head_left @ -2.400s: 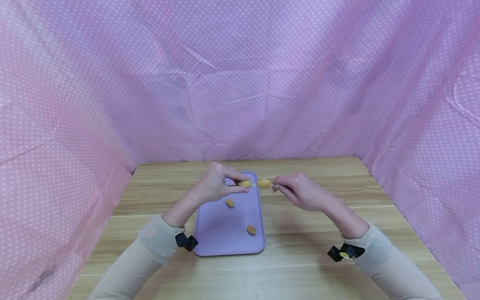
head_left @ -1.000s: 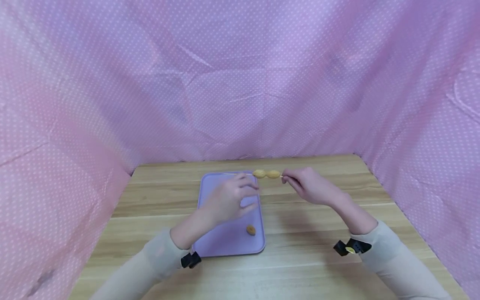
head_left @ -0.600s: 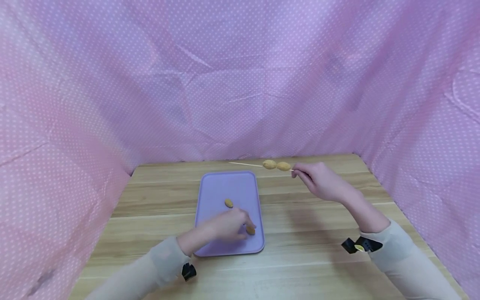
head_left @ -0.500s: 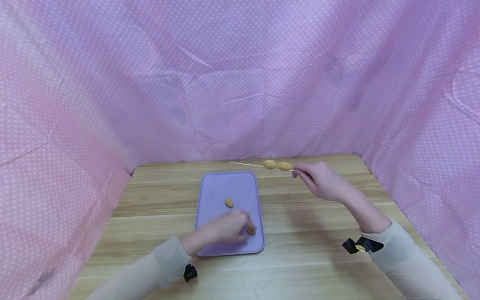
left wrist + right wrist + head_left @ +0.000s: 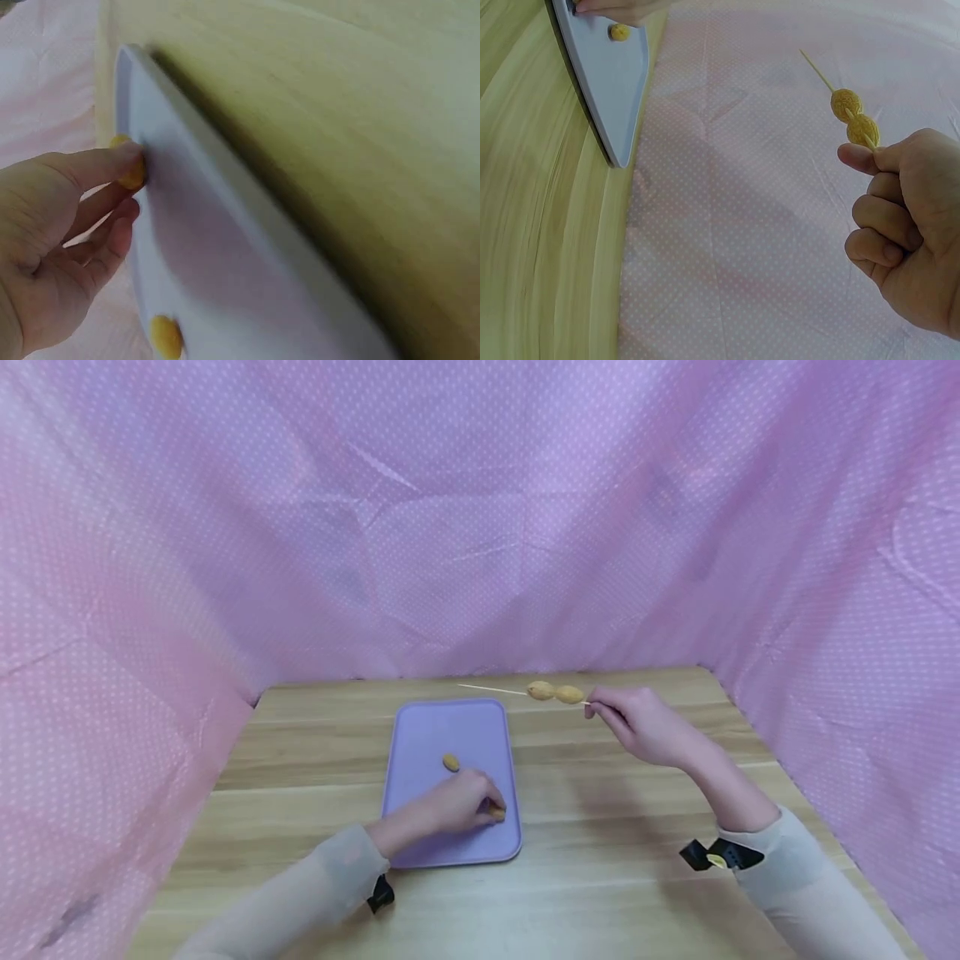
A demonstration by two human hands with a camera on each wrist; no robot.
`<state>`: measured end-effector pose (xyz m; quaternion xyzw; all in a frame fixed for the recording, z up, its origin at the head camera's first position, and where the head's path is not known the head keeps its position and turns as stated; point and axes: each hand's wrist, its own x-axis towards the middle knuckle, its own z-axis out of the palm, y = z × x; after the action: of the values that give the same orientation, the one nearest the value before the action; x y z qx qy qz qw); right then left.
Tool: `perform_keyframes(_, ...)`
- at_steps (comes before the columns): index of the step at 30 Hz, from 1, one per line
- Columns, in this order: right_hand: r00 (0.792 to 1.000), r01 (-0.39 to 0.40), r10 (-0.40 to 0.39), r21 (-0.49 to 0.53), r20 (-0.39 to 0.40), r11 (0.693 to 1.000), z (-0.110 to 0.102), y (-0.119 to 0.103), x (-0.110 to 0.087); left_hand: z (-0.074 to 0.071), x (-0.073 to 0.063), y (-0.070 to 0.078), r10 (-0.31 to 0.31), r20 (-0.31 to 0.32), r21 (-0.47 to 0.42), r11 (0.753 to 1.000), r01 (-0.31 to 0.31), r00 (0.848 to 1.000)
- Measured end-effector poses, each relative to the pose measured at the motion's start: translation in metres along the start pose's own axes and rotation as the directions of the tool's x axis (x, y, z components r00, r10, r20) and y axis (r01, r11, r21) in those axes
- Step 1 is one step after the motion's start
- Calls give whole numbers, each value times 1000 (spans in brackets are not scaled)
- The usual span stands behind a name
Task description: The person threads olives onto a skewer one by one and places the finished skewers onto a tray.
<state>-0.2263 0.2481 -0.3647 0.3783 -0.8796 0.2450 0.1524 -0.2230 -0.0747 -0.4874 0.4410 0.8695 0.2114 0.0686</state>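
Observation:
My right hand (image 5: pixel 648 725) pinches one end of a thin wooden skewer (image 5: pixel 491 689) between thumb and forefinger. Threaded on it near that hand are two oval, wrinkled yellow-brown pieces (image 5: pixel 555 692) that look like dried fruit; the skewer's bare pointed end extends left. Over the purple tray (image 5: pixel 450 718), my left hand (image 5: pixel 461 800) pinches another such dried fruit (image 5: pixel 497 813), partly covered by the fingers. The left wrist view shows the thumb and fingers on this piece (image 5: pixel 132 176) at the tray surface. One more dried fruit (image 5: pixel 451 762) lies on the tray behind the left hand.
The tray lies on a wood-grain table (image 5: pixel 600 877). A pink cloth with white dots (image 5: pixel 480 568) hangs around the back and sides. Black wrist cameras (image 5: pixel 381 893) sit at both sleeves.
The left hand let go of the second skewered fruit and moved down to the near right of the tray, now gripping a piece there. The right hand carried the skewer up and right, then stayed put.

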Motion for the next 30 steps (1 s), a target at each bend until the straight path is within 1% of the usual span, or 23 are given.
perform_keyframes(2, 1000, -4, 4, 8, -3, 1000, -3, 1, -1, -14, -1, -4, -28, -40, -40, 999, 27, 999)
perform_keyframes(3, 1000, -2, 2, 15, -5, 1000, -4, 2, -1, -23, -2, -7, -43, -80, -79, 996, 36, 996)
perform_keyframes(5, 1000, 12, -12, 19, -15, 1000, -8, 4, -3, -44, -6, -13, -87, -174, -172, 983, 57, 981)
perform_keyframes(6, 1000, 20, -19, 22, -21, 1000, -10, 5, -4, -56, -9, -16, -103, -231, -220, 974, 51, 968)
perform_keyframes(8, 999, 31, -30, 31, -34, 999, -12, 6, -7, -77, -15, -21, -111, -342, -282, 959, 11, 933)
perform_keyframes(9, 998, 40, -39, 33, -42, 999, -13, 7, -9, -87, -18, -24, -107, -394, -294, 956, -15, 913)
perform_keyframes(11, 997, 57, -55, 36, -53, 998, -13, 9, -12, -103, -26, -26, -99, -475, -301, 952, -56, 874)
perform_keyframes(12, 996, 69, -67, 38, -55, 997, -13, 9, -13, -110, -30, -26, -91, -513, -293, 953, -75, 854)
perform_keyframes(13, 995, 83, -80, 40, -54, 996, -12, 10, -13, -115, -33, -27, -85, -538, -288, 953, -88, 838)
perform_keyframes(15, 992, 114, -112, 36, -55, 993, -11, 11, -13, -124, -39, -26, -73, -569, -282, 953, -110, 819)
perform_keyframes(17, 990, 134, -132, 41, -52, 990, -9, 12, -13, -131, -43, -24, -51, -589, -269, 954, -136, 806)
perform_keyframes(20, 988, 151, -149, 49, -48, 987, -7, 12, -13, -136, -46, -19, -23, -599, -243, 958, -155, 800)
perform_keyframes(24, 987, 156, -153, 71, -41, 985, -4, 10, -13, -138, -46, -14, -7, -613, -194, 971, -142, 790)
perform_keyframes(26, 987, 159, -157, 77, -38, 984, -2, 9, -13, -138, -46, -12, -3, -623, -171, 976, -133, 782)
perform_keyframes(28, 986, 163, -161, 82, -34, 983, -1, 8, -12, -138, -46, -11, 3, -631, -159, 978, -133, 776)
perform_keyframes(30, 985, 169, -167, 82, -32, 982, 0, 8, -11, -138, -45, -9, 5, -634, -158, 978, -136, 773)
